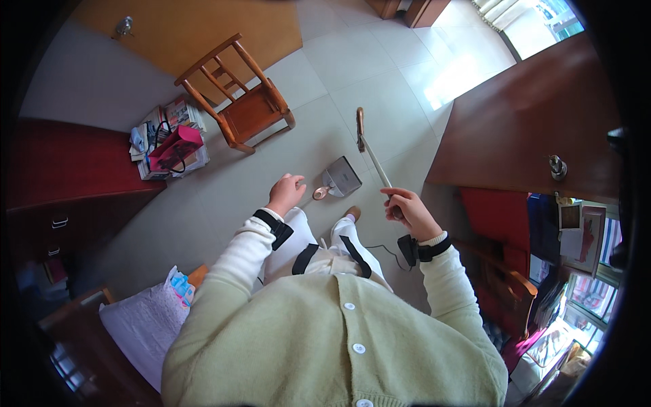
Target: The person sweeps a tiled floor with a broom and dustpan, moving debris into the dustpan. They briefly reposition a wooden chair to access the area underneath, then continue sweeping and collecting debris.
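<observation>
Head view: right hand (410, 211) has its fingers clenched on a long stick (371, 152) slanting up-left from it; dustpan (341, 178) lies on the floor (380, 88) between both hands, left hand (285, 192) released.

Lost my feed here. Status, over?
Right hand shut on broom. Left hand on dustpan handle, grip unclear. Chair ahead, apart.

A dustpan (341, 178) lies on the floor (380, 88), a chair (239, 98) behind-left of it.
</observation>
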Demonstrator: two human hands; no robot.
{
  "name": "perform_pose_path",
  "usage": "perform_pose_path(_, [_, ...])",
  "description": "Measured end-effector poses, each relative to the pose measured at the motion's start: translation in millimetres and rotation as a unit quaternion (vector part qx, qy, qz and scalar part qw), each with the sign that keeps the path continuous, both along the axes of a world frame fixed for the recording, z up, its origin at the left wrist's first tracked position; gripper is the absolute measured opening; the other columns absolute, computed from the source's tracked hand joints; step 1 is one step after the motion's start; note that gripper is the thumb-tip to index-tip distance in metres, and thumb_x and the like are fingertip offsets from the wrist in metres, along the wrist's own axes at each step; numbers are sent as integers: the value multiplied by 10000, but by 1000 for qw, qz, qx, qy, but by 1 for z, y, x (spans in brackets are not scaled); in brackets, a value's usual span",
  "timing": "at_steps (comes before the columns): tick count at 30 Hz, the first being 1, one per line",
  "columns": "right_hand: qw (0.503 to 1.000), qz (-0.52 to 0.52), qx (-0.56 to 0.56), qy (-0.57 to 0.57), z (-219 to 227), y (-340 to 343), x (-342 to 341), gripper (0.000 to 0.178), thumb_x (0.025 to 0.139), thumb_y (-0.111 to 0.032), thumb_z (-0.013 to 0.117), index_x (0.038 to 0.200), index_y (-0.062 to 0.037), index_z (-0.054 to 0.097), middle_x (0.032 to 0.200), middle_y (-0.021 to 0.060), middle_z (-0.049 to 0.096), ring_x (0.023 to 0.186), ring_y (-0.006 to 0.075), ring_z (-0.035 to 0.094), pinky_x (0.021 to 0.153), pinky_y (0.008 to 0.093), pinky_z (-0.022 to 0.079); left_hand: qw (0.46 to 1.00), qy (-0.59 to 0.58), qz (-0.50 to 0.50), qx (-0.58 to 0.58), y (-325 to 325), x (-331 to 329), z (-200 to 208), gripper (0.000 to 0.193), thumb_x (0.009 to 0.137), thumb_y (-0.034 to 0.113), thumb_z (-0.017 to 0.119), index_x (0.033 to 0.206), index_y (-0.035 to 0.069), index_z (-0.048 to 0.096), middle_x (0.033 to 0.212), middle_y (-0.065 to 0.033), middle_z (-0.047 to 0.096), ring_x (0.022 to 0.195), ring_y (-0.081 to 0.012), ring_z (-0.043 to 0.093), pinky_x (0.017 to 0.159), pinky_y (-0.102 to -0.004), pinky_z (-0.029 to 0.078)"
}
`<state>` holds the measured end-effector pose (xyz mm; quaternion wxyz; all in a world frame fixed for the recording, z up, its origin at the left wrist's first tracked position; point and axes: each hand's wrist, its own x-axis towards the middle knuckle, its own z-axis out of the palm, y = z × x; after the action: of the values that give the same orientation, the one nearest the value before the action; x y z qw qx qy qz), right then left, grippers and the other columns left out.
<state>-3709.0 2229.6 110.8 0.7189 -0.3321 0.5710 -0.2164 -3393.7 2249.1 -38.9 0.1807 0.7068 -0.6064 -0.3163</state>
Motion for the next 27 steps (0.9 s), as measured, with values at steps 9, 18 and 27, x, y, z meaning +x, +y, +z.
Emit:
perform_pose_path(9, [998,25,-49,-38,26,-40,202,152,893,-203,538,933,-60,505,831,49,538,728,121,558,728,274,521,983,152,-72,-79,-15,106,23,239,838,144,597,1060,76,650,923,-82,608,814,-198,632,748,-304,502])
perform_pose_path(18, [999,-5,-5,-53,29,-25,368,252,889,-252,532,987,-22,502,810,52,515,686,137,558,666,271,522,967,193,-129,-104,-14,200,37,490,825,182,595,1297,128,476,1163,-103,511,853,-225,595,791,-361,493])
perform_pose_path(27, [973,228,23,1,22,-21,450,298,944,-317,480,1066,-46,506,822,38,553,697,102,568,650,263,528,970,229,-70,-49,5,268,35,203,867,157,524,1043,71,580,1057,-129,578,876,-315,605,762,-389,499])
